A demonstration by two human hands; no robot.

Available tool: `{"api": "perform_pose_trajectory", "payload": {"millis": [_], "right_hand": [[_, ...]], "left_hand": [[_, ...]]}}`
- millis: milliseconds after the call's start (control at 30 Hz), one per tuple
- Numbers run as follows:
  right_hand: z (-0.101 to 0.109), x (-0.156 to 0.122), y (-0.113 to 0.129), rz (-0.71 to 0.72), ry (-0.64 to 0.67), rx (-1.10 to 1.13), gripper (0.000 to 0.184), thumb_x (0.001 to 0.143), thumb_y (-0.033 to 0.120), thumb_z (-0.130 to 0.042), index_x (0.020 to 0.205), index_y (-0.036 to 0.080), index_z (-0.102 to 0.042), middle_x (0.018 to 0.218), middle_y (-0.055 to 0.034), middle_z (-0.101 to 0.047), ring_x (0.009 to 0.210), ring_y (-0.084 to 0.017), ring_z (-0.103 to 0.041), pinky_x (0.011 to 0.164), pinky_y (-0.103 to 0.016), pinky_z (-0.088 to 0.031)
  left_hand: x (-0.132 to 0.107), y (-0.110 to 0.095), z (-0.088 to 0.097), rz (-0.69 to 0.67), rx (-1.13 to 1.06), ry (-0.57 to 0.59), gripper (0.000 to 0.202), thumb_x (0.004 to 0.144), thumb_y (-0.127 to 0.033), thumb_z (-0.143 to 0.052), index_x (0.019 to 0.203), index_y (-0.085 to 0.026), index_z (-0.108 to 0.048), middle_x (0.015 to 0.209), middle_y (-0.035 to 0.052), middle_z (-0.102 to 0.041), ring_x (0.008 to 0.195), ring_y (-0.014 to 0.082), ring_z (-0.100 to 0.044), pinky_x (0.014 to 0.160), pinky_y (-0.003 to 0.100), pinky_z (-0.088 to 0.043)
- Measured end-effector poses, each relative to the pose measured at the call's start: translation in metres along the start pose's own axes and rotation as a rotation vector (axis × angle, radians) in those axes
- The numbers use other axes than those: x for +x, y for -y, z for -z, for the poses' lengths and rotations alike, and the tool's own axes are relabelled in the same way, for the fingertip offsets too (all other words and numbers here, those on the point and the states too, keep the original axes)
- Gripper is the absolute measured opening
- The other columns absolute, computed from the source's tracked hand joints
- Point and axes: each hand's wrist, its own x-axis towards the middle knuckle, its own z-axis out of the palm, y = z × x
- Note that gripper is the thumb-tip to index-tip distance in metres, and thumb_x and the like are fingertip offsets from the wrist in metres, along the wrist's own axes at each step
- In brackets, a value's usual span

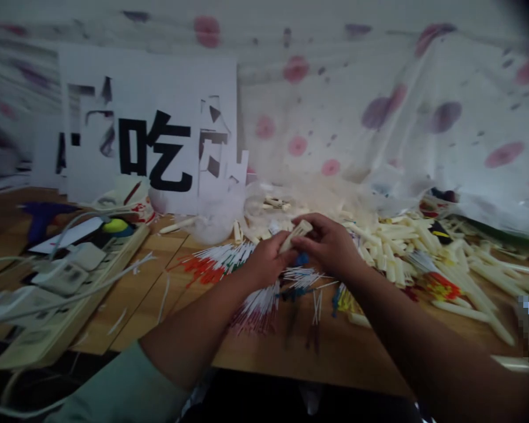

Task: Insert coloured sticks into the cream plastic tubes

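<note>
A short cream plastic piece [297,235], flat-ended at the top, is held in front of me over the table. My left hand [268,258] is closed around its lower end. My right hand [328,244] pinches the upper part between thumb and fingers. Below and left of my hands lie thin white sticks with red and green ends [216,264]. A fan of white sticks with pink ends [258,308] lies nearer me, and sticks with blue ends [302,277] lie under my hands. Right of my right hand spreads a heap of cream plastic pieces [392,247].
At left, a long power strip [92,294] holds white chargers [66,270] with trailing cables. A blue glue gun [44,217] lies behind it. White boards with cut-out characters [176,76] stand at the back. Clear plastic bags [220,217] and a spotted curtain [317,117] are behind the heap.
</note>
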Motion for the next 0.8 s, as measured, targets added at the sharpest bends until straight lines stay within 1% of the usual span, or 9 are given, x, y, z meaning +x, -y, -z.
{"api": "perform_pose_trajectory", "payload": {"millis": [67, 100, 133, 200, 300, 400, 533, 667, 800], "right_hand": [[-0.032, 0.015, -0.003, 0.070, -0.082, 0.016, 0.039, 0.083, 0.033, -0.051, 0.118, 0.016, -0.051, 0.080, -0.0035, -0.062, 0.064, -0.011, -0.057, 0.057, -0.025, -0.047], [-0.045, 0.022, -0.006, 0.125, -0.065, -0.086, 0.037, 0.089, 0.030, -0.040, 0.121, 0.015, -0.050, 0.087, -0.0069, -0.063, 0.069, -0.012, -0.059, 0.061, -0.026, -0.048], [-0.059, 0.028, -0.008, 0.192, 0.003, -0.225, 0.036, 0.091, 0.026, -0.032, 0.119, 0.014, -0.051, 0.093, -0.0094, -0.063, 0.074, -0.012, -0.060, 0.065, -0.027, -0.049], [-0.086, 0.037, -0.011, 0.328, 0.241, -0.482, 0.031, 0.091, 0.021, -0.035, 0.107, 0.015, -0.060, 0.095, -0.0090, -0.065, 0.082, -0.013, -0.061, 0.073, -0.027, -0.048], [-0.128, 0.047, -0.012, 0.460, 0.509, -0.627, 0.017, 0.082, 0.016, -0.052, 0.090, 0.018, -0.067, 0.091, -0.0061, -0.067, 0.089, -0.016, -0.061, 0.079, -0.027, -0.046], [-0.161, 0.059, -0.014, 0.497, 0.606, -0.778, 0.020, 0.079, 0.009, -0.050, 0.088, 0.012, -0.067, 0.092, -0.0131, -0.067, 0.090, -0.022, -0.061, 0.076, -0.033, -0.047], [-0.177, 0.072, -0.019, 0.501, 0.640, -0.918, 0.021, 0.083, 0.012, -0.045, 0.088, 0.008, -0.066, 0.089, -0.0164, -0.067, 0.085, -0.024, -0.063, 0.070, -0.034, -0.049], [-0.171, 0.073, -0.018, 0.532, 0.654, -0.951, 0.022, 0.086, 0.015, -0.044, 0.089, 0.011, -0.065, 0.089, -0.0148, -0.067, 0.084, -0.024, -0.062, 0.069, -0.034, -0.048], [-0.146, 0.061, -0.009, 0.511, 0.583, -0.932, 0.021, 0.084, 0.013, -0.044, 0.089, 0.013, -0.064, 0.092, -0.0143, -0.065, 0.090, -0.024, -0.059, 0.069, -0.032, -0.046]], "left_hand": [[0.004, 0.003, 0.023, 0.027, -0.026, -0.277, 0.022, 0.080, -0.037, -0.057, 0.090, -0.018, -0.059, 0.077, 0.0006, -0.062, 0.070, 0.0140, -0.056, 0.062, 0.023, -0.044], [0.006, 0.005, 0.038, 0.009, -0.072, -0.430, 0.019, 0.080, -0.036, -0.058, 0.086, -0.018, -0.058, 0.071, -0.0009, -0.059, 0.062, 0.0117, -0.053, 0.056, 0.021, -0.042], [0.008, 0.006, 0.054, -0.027, -0.124, -0.567, 0.018, 0.080, -0.036, -0.058, 0.082, -0.018, -0.055, 0.062, -0.0031, -0.053, 0.053, 0.0092, -0.048, 0.050, 0.019, -0.038], [0.010, 0.007, 0.084, -0.132, -0.227, -0.835, 0.018, 0.080, -0.035, -0.058, 0.078, -0.019, -0.052, 0.050, -0.0071, -0.039, 0.041, 0.0062, -0.035, 0.041, 0.018, -0.028], [0.011, 0.008, 0.111, -0.236, -0.354, -1.047, 0.017, 0.080, -0.032, -0.057, 0.075, -0.019, -0.047, 0.048, -0.0087, -0.032, 0.038, 0.0051, -0.030, 0.037, 0.018, -0.025], [0.012, 0.013, 0.114, -0.217, -0.401, -1.077, 0.018, 0.079, -0.032, -0.057, 0.073, -0.019, -0.045, 0.048, -0.0093, -0.032, 0.036, 0.0045, -0.030, 0.035, 0.017, -0.024], [0.016, 0.025, 0.105, -0.154, -0.354, -1.056, 0.019, 0.078, -0.032, -0.057, 0.072, -0.019, -0.045, 0.047, -0.0093, -0.033, 0.037, 0.0047, -0.030, 0.035, 0.017, -0.024], [0.017, 0.030, 0.101, -0.135, -0.287, -1.060, 0.017, 0.079, -0.031, -0.056, 0.073, -0.019, -0.046, 0.049, -0.0087, -0.035, 0.038, 0.0051, -0.031, 0.036, 0.017, -0.025], [0.016, 0.025, 0.102, -0.087, -0.204, -1.071, 0.015, 0.078, -0.031, -0.056, 0.074, -0.019, -0.047, 0.050, -0.0085, -0.037, 0.039, 0.0049, -0.033, 0.038, 0.017, -0.027]]}}
